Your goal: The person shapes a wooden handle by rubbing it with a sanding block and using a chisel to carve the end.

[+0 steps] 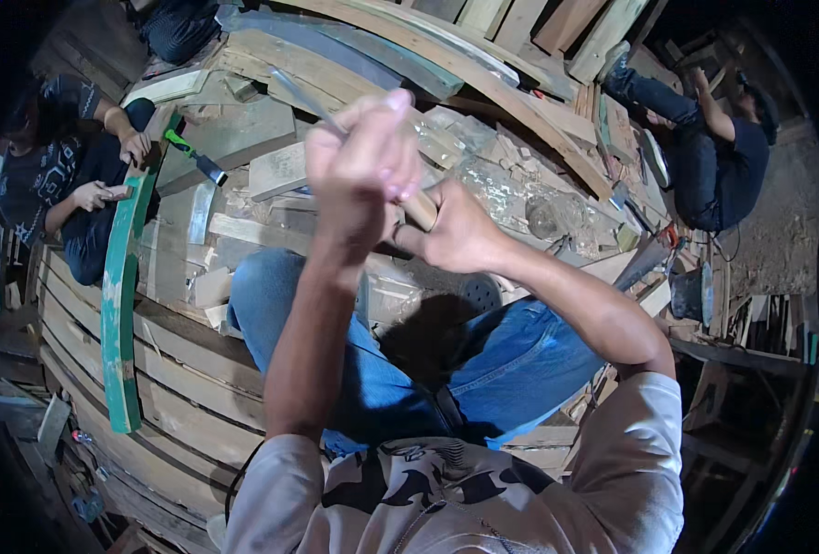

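Raised in the middle, my left hand is closed on a thin metal tool whose end sticks out toward the upper left. Just below and to its right, my right hand grips a pale wooden piece, which runs up behind my left fingers. Whether tool and wood touch is hidden by the hands. Beneath them are my bent legs in blue jeans, on a slatted wooden surface.
At left a co-worker holds a long green board, near a green-handled chisel. Another person sits at upper right beside a saw. Stacked planks cross the back; offcuts and shavings lie around.
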`<state>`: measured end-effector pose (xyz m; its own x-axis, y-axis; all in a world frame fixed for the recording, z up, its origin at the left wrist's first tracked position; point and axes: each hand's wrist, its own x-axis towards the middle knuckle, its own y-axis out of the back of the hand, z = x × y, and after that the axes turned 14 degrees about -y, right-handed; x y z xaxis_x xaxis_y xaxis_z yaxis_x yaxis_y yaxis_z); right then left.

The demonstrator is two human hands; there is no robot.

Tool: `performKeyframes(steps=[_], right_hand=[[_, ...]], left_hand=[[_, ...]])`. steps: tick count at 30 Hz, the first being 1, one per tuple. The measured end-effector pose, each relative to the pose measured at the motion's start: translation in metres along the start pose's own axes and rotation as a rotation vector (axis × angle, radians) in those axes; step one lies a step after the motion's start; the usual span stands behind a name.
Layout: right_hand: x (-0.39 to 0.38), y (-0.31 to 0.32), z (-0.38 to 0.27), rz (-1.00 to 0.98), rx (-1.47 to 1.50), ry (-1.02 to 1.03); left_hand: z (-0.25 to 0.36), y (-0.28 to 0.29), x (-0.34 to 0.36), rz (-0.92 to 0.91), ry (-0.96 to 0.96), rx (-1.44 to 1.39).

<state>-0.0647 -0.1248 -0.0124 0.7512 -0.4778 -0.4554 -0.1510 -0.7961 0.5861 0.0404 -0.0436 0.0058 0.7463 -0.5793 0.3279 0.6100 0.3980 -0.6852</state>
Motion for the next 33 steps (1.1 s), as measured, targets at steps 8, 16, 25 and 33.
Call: performKeyframes(steps=[8, 16, 25, 33], right_hand=[[0.010, -0.016, -0.004, 0.194, -0.005, 0.151], [-0.009, -0.072, 0.048, -0.305, 0.522, 0.128], [-0.040, -0.101, 0.058, -0.022, 0.557, 0.005], [-0.031, -0.114, 0.058, 0.130, 0.354, 0.475]], left_hand=[[0.004, 0.013, 0.002, -0.168, 0.022, -0.114], [0.004, 0.027, -0.001, -0.502, 0.324, -0.484], [0.018, 0.023, -0.029, -0.224, 0.366, 0.034], [0.004, 0.039, -0.078, -0.244, 0.435, 0.003]])
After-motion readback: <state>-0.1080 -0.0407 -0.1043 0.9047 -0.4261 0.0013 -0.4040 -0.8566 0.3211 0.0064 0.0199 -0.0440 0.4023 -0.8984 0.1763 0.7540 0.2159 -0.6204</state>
